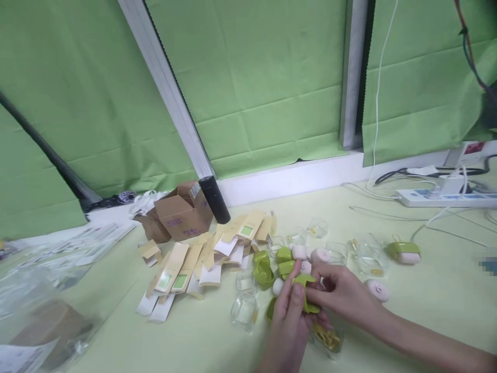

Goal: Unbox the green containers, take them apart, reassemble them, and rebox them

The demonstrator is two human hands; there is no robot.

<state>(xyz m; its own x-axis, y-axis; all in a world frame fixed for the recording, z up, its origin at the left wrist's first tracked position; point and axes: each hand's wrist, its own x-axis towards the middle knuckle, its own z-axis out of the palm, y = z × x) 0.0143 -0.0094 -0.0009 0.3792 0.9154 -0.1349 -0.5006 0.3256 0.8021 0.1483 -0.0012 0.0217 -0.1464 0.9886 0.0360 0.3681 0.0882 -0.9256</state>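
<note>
My left hand (289,316) and my right hand (341,295) meet low in the middle of the view. Both pinch one small green plastic part (305,292) between their fingers. Just beyond the fingers lies a cluster of loose green parts (267,267) and pink-white round pieces (319,255). A clear cup of small yellow bits (328,338) sits under my hands, partly hidden. Clear plastic shells (244,305) lie to the left of my left hand.
A pile of tan and white paper cards (194,264) spreads to the left, behind it an open cardboard box (180,212) and a black cylinder (214,199). A finished green-and-pink item (404,251) lies right. A power strip (446,197) with cables is at far right; plastic bags (39,290) at left.
</note>
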